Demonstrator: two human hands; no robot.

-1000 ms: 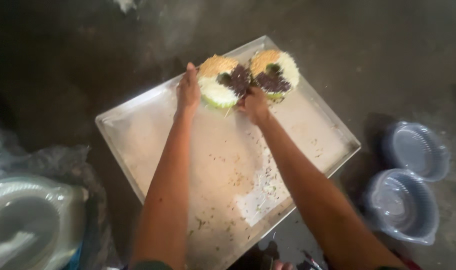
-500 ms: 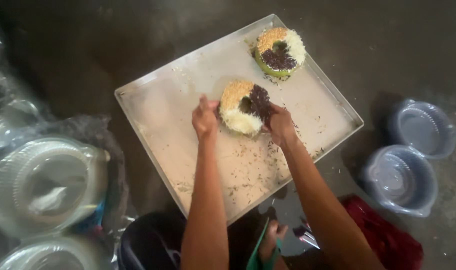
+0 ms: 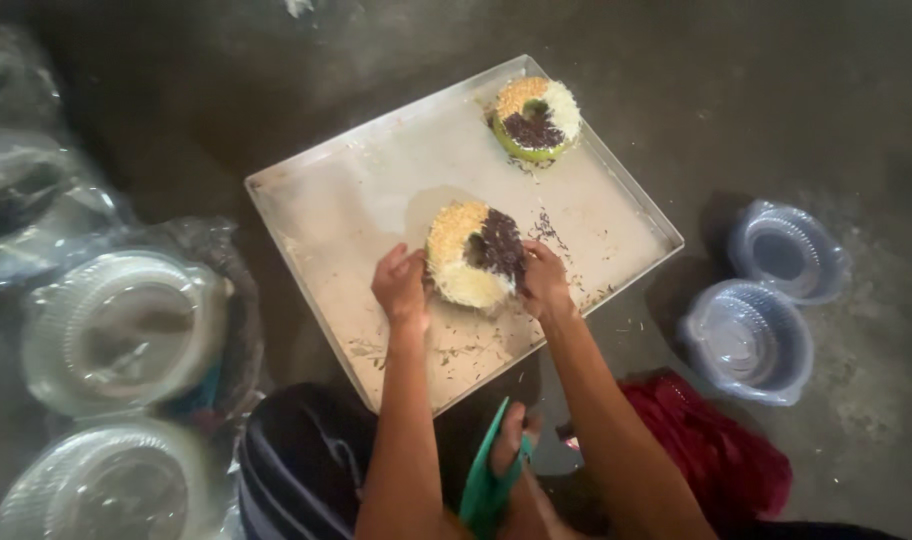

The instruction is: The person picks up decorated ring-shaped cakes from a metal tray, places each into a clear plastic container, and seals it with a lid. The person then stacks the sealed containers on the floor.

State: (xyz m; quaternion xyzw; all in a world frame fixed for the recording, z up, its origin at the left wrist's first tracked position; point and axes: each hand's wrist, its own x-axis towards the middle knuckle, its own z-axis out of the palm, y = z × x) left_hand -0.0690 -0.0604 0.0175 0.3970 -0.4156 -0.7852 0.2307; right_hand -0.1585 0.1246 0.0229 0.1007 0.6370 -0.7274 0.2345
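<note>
Tray bare left of both cakes — far cake blocks its right corner.

A dark, dusty floor is seen beneath everything. A shallow metal tray is laid on it at an angle. Two clear plastic bowls are set just beside the tray's right edge, and bagged clear plastic containers are piled at the left.

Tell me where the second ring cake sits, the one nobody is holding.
In the head view, the untouched ring cake sits in the far right corner of the metal tray, apart from the cake held between both hands.
</note>
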